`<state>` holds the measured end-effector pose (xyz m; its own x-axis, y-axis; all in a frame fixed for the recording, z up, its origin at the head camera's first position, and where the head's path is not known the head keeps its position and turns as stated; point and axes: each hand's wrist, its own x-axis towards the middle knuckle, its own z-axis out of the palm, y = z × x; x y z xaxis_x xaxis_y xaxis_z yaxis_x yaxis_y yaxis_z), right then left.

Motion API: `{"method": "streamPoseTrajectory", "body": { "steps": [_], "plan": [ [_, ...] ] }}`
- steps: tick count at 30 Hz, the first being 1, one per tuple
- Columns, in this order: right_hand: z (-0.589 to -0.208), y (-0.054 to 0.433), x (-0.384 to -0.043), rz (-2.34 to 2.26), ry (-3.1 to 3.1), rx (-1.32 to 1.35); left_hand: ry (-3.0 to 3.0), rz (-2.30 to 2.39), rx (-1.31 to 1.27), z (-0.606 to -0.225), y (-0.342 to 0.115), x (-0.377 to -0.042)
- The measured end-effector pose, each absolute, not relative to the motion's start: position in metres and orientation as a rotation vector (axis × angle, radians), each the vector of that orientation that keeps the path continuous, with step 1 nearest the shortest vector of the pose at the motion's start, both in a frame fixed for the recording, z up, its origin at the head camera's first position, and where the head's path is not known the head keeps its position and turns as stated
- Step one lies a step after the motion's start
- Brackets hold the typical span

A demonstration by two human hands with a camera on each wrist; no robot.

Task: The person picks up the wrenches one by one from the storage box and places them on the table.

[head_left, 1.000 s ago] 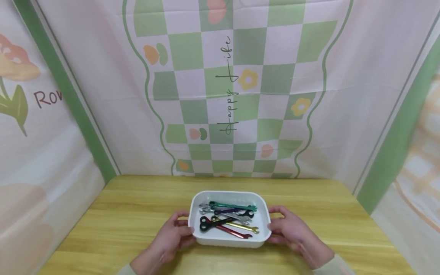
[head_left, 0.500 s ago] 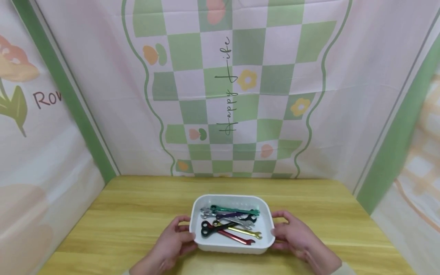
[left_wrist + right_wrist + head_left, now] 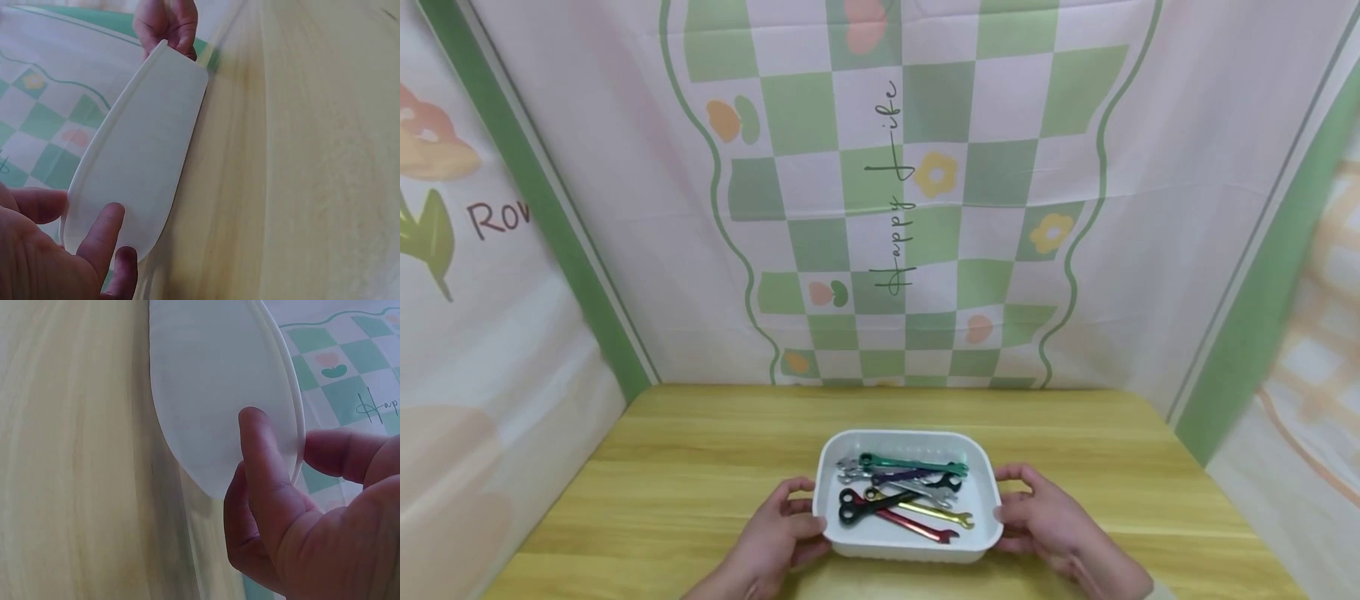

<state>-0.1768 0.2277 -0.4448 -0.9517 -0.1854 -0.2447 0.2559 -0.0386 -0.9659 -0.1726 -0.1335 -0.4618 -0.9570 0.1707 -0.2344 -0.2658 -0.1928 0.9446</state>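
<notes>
A white plastic bin with rounded corners sits low in the head view, between both hands. My left hand grips its left end, thumb at the rim and fingers against the outer wall. At the opposite end, my right hand pinches the rim and wall the same way. Inside lie several loose wrenches: a green one at the back, a red one in front, a gold one, plus black, purple and silver ones overlapping. Both wrist views show the bin's smooth outer wall close over the table.
The wood-grain table extends around the bin on all sides. Behind it hangs a curtain with green checks and lettering, and more printed cloth closes in the left and right sides.
Both hands have brought the bin toward the person and slightly to the right, mostly in the first half second. The wrenches keep their arrangement inside it.
</notes>
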Motion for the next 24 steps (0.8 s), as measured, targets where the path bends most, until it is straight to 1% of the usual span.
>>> {"method": "streamPoseTrajectory", "body": {
  "steps": [10, 24],
  "plan": [
    [-0.447, 0.227, -0.175, -2.048, 1.968, 0.098, 1.796, 2.229, -0.109, -0.465, -0.134, -0.172],
    [-0.456, 0.234, -0.182, -2.089, 1.878, 0.03, 1.824, 2.212, -0.099, -0.467, -0.133, -0.176]
  ]
}}
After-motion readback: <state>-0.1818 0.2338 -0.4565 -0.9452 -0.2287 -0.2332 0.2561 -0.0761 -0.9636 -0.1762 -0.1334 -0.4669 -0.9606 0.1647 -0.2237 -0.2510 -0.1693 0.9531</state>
